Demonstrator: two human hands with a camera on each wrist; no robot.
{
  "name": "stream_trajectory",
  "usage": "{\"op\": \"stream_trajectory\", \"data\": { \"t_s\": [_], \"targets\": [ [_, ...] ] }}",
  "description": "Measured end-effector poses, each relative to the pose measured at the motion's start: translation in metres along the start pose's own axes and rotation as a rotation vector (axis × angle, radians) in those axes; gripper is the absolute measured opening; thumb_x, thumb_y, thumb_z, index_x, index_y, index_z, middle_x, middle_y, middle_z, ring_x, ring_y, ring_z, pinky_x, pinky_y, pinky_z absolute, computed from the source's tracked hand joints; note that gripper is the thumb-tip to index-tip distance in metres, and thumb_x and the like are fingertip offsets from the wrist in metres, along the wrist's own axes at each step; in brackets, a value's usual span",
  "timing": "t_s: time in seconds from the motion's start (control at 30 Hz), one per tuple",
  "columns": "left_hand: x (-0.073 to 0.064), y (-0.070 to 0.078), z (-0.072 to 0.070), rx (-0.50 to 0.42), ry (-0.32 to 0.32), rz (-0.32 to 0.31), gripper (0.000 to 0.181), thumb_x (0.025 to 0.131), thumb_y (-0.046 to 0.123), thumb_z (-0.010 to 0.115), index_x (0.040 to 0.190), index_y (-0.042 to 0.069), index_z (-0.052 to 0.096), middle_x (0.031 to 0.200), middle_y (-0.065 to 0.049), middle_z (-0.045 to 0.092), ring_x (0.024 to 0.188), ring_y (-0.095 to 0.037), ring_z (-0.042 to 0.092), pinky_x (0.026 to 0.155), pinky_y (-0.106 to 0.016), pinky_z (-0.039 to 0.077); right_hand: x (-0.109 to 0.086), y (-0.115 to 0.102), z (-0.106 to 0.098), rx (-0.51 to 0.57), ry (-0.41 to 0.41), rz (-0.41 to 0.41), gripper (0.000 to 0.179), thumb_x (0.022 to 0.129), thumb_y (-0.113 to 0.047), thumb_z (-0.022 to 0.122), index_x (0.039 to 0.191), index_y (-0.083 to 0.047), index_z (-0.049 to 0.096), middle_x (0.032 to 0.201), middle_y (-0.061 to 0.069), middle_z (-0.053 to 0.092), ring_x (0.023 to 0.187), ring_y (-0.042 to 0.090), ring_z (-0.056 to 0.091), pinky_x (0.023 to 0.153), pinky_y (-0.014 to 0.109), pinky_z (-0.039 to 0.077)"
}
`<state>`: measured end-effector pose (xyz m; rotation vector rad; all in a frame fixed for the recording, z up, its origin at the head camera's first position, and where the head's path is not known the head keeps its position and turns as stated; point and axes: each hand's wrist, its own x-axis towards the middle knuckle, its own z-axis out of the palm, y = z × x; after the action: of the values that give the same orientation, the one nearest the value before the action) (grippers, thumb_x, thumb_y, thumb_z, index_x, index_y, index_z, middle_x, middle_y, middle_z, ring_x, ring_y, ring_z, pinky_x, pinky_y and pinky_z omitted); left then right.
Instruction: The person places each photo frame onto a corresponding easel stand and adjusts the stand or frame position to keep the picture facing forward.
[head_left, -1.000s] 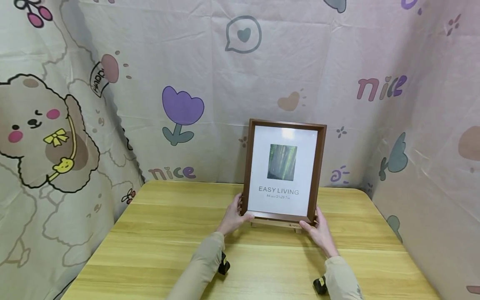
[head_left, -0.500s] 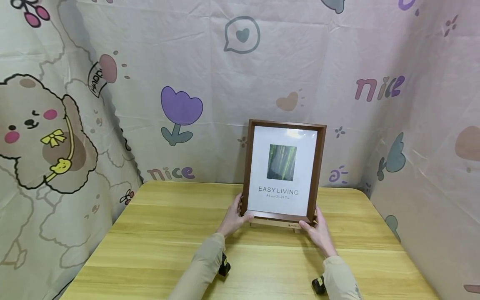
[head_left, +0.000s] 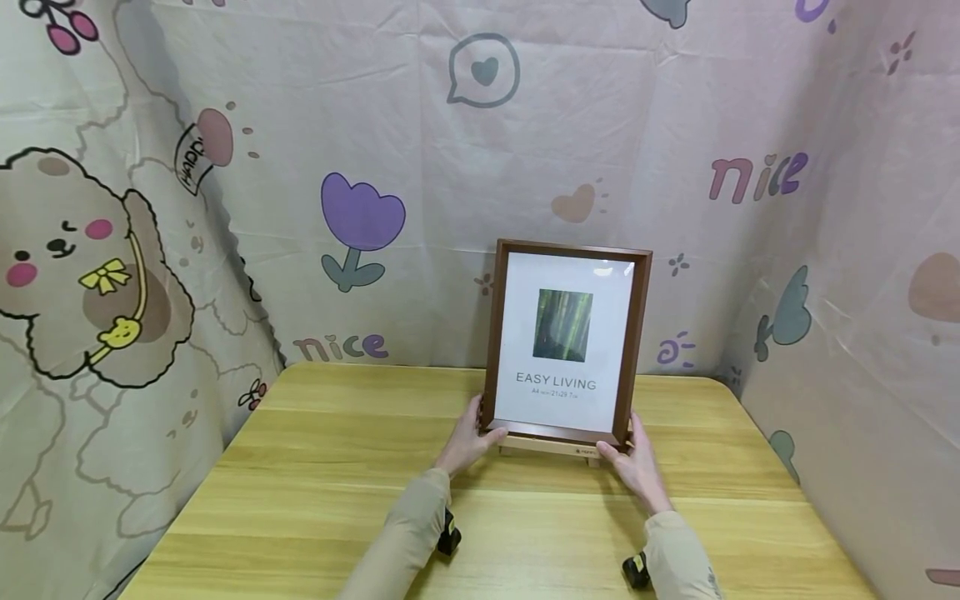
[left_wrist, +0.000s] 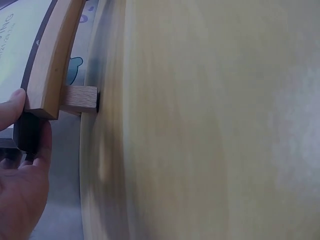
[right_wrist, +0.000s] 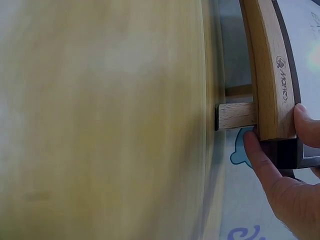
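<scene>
A brown picture frame (head_left: 566, 267) stands upright, leaning slightly back on a light wooden easel (head_left: 551, 447). Behind its front pane is a white sheet with a small forest picture and the words "EASY LIVING". My left hand (head_left: 463, 442) grips the lower left corner, thumb on the front and fingers behind. At the lower right corner, my right hand (head_left: 640, 468) holds the frame the same way. The left wrist view shows the easel's ledge (left_wrist: 47, 75) beneath the frame and a short foot (left_wrist: 80, 98). In the right wrist view, a fingertip reaches the underside of the ledge (right_wrist: 270, 75).
The wood-grain table (head_left: 315, 500) extends around the easel, its back edge just behind it. A printed cloth (head_left: 465, 167) hangs at the back and both sides. A black wrist camera (head_left: 448, 533) sits at the left sleeve, another black camera (head_left: 636, 571) at the right.
The bright reflection on the frame's pane has slid to the right. The frame and both hands stay almost in place, and the whole head view has shifted very slightly.
</scene>
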<state>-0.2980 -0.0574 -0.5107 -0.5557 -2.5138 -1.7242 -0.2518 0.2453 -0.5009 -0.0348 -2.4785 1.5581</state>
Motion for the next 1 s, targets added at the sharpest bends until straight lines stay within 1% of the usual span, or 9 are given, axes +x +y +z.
{"op": "stream_trajectory", "data": {
  "t_s": [0.07,0.13,0.2,0.33,0.47,0.57,0.7,0.8,1.0],
  "targets": [
    [-0.0007,-0.001,0.0002,-0.005,0.001,-0.02,0.081,0.094,0.02,0.071,0.153,-0.008,0.024,0.151,-0.036,0.04,0.139,-0.052,0.043,0.116,-0.063,0.036,-0.0007,-0.0006,0.0001,-0.008,-0.001,-0.007,0.082,0.09,-0.002,0.071,0.156,0.003,0.022,0.123,0.038,0.058,0.113,0.047,0.063,0.089,0.026,0.052],
    [-0.0005,-0.0025,0.0004,-0.014,0.001,-0.014,0.079,0.094,0.02,0.071,0.153,-0.008,0.026,0.149,-0.035,0.043,0.138,-0.052,0.044,0.116,-0.063,0.037,-0.001,-0.001,0.0003,-0.009,-0.002,-0.01,0.084,0.09,-0.003,0.072,0.156,0.003,0.021,0.124,0.039,0.057,0.113,0.047,0.062,0.09,0.027,0.053],
    [-0.0001,-0.0034,0.0005,-0.022,0.002,-0.007,0.077,0.094,0.019,0.071,0.152,-0.008,0.027,0.147,-0.035,0.046,0.136,-0.05,0.046,0.116,-0.062,0.039,-0.0011,-0.0012,0.0005,-0.005,-0.001,-0.008,0.084,0.09,-0.002,0.072,0.156,0.003,0.021,0.124,0.038,0.057,0.113,0.046,0.062,0.089,0.025,0.052],
    [0.0,-0.0033,0.0004,-0.009,0.001,0.007,0.077,0.094,0.019,0.071,0.152,-0.008,0.027,0.143,-0.035,0.049,0.133,-0.05,0.05,0.112,-0.061,0.043,-0.0006,-0.0017,0.0011,0.0,0.004,0.012,0.081,0.09,0.0,0.071,0.156,0.0,0.024,0.123,0.036,0.058,0.113,0.044,0.063,0.086,0.019,0.049],
    [-0.0008,-0.0015,0.0002,-0.002,-0.003,0.005,0.077,0.095,0.019,0.07,0.152,-0.008,0.027,0.137,-0.035,0.053,0.127,-0.048,0.054,0.108,-0.061,0.047,-0.0011,-0.0031,0.001,-0.005,0.002,0.018,0.081,0.09,-0.001,0.07,0.156,0.0,0.022,0.122,0.037,0.058,0.113,0.045,0.063,0.087,0.021,0.05],
    [-0.0019,-0.0006,0.0,0.005,-0.014,-0.012,0.078,0.096,0.02,0.069,0.153,-0.007,0.024,0.141,-0.036,0.049,0.129,-0.05,0.052,0.109,-0.062,0.045,-0.0022,-0.0044,0.0003,-0.008,-0.003,0.009,0.083,0.091,-0.002,0.071,0.157,0.001,0.02,0.123,0.039,0.057,0.114,0.048,0.062,0.089,0.026,0.052],
    [-0.0031,-0.0003,-0.0005,0.04,-0.036,-0.042,0.083,0.097,0.024,0.067,0.156,-0.007,0.017,0.155,-0.039,0.032,0.139,-0.055,0.04,0.115,-0.065,0.038,-0.0027,-0.0047,-0.0003,-0.029,-0.002,0.004,0.084,0.091,-0.003,0.071,0.157,0.001,0.02,0.123,0.04,0.058,0.114,0.049,0.062,0.091,0.032,0.054],
    [-0.0035,-0.0001,-0.001,0.052,-0.044,-0.059,0.086,0.098,0.026,0.066,0.157,-0.007,0.014,0.158,-0.039,0.026,0.141,-0.056,0.036,0.115,-0.065,0.037,-0.0023,-0.0046,-0.0003,-0.057,0.004,0.007,0.083,0.091,-0.003,0.07,0.157,0.0,0.02,0.123,0.039,0.059,0.114,0.049,0.063,0.094,0.037,0.054],
    [-0.0042,0.0008,-0.0018,0.056,-0.045,-0.067,0.087,0.098,0.028,0.066,0.157,-0.007,0.014,0.157,-0.041,0.026,0.14,-0.057,0.036,0.114,-0.065,0.038,-0.0029,-0.0054,-0.0008,-0.1,-0.004,0.005,0.083,0.093,-0.007,0.07,0.157,0.001,0.017,0.128,0.04,0.057,0.118,0.052,0.06,0.101,0.051,0.052]
  ]
}}
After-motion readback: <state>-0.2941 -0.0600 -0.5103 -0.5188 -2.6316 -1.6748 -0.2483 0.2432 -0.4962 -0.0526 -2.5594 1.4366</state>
